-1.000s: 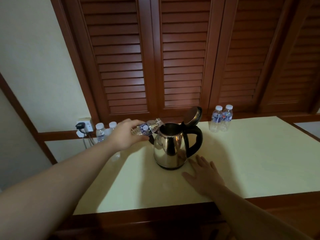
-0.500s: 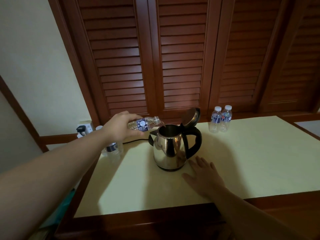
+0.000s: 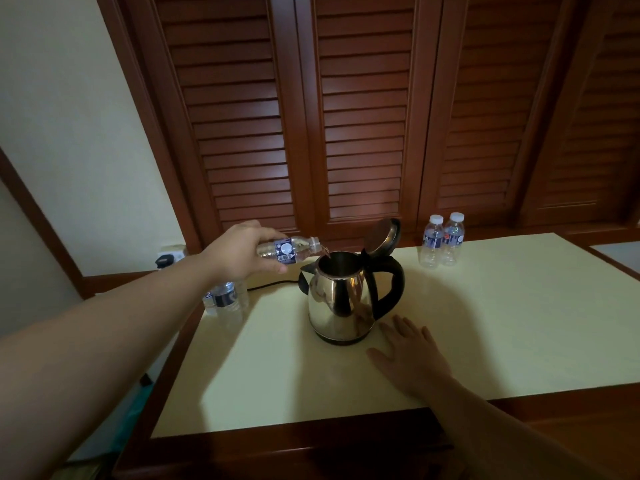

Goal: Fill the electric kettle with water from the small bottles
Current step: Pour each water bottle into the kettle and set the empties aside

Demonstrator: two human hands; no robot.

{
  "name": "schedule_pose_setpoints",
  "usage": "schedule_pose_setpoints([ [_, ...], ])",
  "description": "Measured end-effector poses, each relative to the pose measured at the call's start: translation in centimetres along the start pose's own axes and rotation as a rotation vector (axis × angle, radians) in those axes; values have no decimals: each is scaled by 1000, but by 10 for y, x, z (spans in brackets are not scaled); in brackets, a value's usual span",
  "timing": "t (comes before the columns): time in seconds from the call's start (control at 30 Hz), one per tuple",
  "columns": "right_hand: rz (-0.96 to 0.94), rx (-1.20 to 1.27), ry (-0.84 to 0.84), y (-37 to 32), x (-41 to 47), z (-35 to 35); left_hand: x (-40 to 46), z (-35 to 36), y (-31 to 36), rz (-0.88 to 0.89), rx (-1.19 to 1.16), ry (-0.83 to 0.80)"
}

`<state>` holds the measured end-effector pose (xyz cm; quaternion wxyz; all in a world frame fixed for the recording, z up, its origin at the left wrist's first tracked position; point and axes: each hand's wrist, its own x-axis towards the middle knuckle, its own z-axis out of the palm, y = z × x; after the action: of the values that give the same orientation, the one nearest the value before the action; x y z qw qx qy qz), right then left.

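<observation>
head view looks down on a pale bench [image 3: 485,341] framed in dark wood, with louvred shutters [image 3: 363,116] behind it. the left hand [image 3: 239,251] curls its grip round the base half of a small bottle [image 3: 289,249] and holds it nearly on its side, uncapped mouth just over the near-left rim of the electric kettle [image 3: 341,299] — tipped so, a thin stream falls into the open body rather than down the steel wall. the kettle's lid [image 3: 382,235] stands hinged back toward the black handle [image 3: 391,289], which leaves the opening clear for the pour and puts the handle on the far side from the bottle. the right hand [image 3: 412,355] lies flat on the bench just beside the kettle's base, fingers straight and spread, gripping nothing; it looks placed there to brace the body, and it is close enough to steady the kettle if needed. two capped bottles [image 3: 441,240] stand upright together at the back right, well apart from the kettle, seemingly waiting their turn. more bottles [image 3: 225,299] stand at the left edge under the pouring arm, near a black cord [image 3: 273,287] that runs from the kettle toward a wall socket [image 3: 171,254] — whether they are full or emptied i cannot tell. the held bottle looks partly drained, so the task seems midway.
</observation>
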<state>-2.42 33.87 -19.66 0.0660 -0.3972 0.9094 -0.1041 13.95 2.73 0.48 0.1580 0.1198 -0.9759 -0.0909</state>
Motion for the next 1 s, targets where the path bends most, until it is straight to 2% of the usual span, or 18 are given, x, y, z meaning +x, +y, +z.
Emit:
schedule_pose_setpoints([
  [1.0,8,-1,10,2,2,3,12,-19,6,32,62,-91],
])
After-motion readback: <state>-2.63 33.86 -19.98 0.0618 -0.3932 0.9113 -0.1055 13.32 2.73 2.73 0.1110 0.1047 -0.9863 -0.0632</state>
